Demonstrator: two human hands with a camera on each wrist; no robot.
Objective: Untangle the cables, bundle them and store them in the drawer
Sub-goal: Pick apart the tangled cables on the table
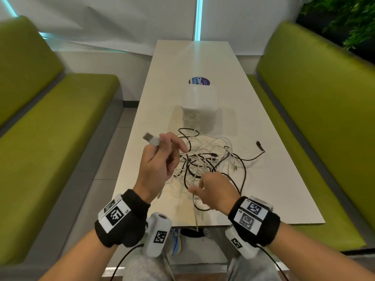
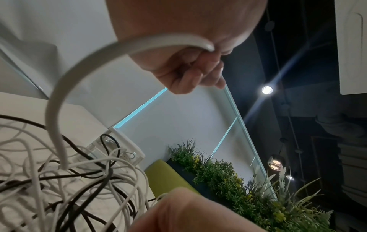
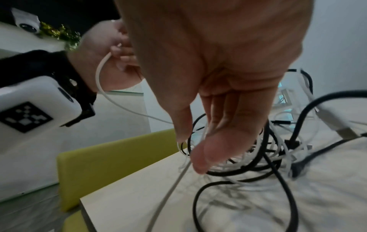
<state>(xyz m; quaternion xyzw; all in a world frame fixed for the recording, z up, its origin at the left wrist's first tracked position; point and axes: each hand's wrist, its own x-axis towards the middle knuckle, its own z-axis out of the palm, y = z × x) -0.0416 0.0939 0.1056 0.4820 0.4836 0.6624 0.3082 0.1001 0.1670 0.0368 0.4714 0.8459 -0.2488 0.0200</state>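
Note:
A tangle of white and black cables lies on the near half of the table. My left hand is raised left of the pile and grips a white cable just behind its USB plug. That cable arcs down into the pile. My right hand hovers low over the near side of the tangle, fingers straight and pointing down. A white strand runs between its thumb and fingers. The small white drawer box stands just behind the pile.
Green benches flank the narrow table. A round dark sticker lies behind the drawer box. A black cable end trails to the right. One white cable hangs over the table's near edge.

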